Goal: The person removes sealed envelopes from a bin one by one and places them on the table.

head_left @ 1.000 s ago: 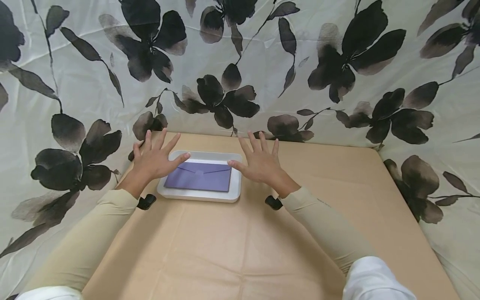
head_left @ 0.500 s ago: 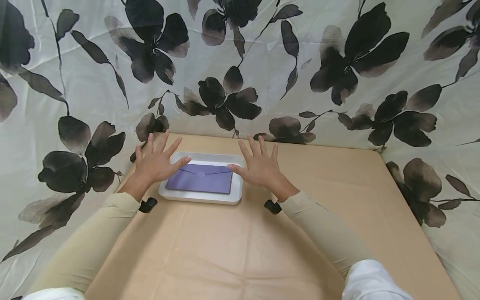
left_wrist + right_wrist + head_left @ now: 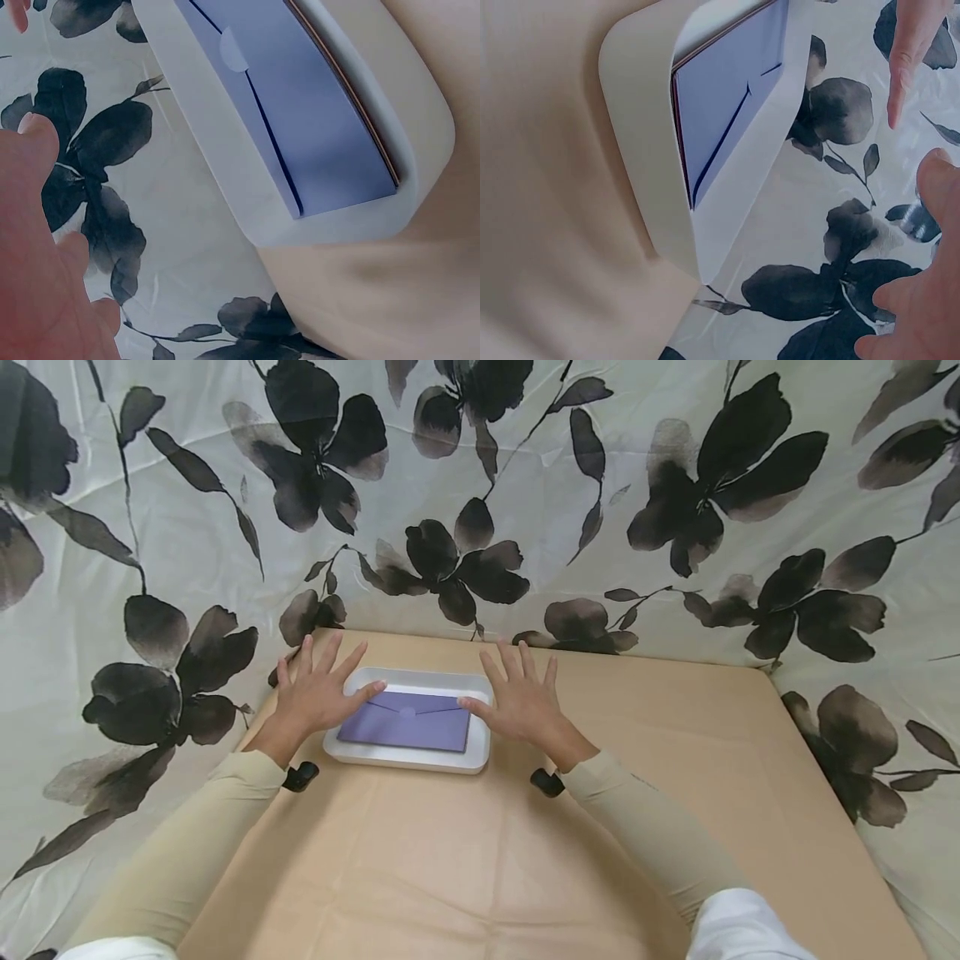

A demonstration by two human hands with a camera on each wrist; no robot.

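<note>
A purple envelope (image 3: 405, 722) with a round seal on its flap lies inside a shallow white tray (image 3: 408, 763). In the left wrist view the envelope (image 3: 315, 127) shows a brown edge beneath it, as if more flat pieces are stacked under. My left hand (image 3: 309, 697) is held over the tray's left end, fingers spread, thumb toward the envelope. Over the right end my right hand (image 3: 522, 703) mirrors it, its thumb overlapping the envelope's right corner in the head view. Neither hand holds anything.
The tray stands near the back of a table covered in tan paper (image 3: 450, 852). A white cloth with dark flowers (image 3: 570, 518) hangs behind and at both sides. Black cameras (image 3: 547, 782) are strapped at the wrists.
The whole head view shifts slightly down and to the right. Both hands keep their spread pose by the tray, and the envelope stays in place in it.
</note>
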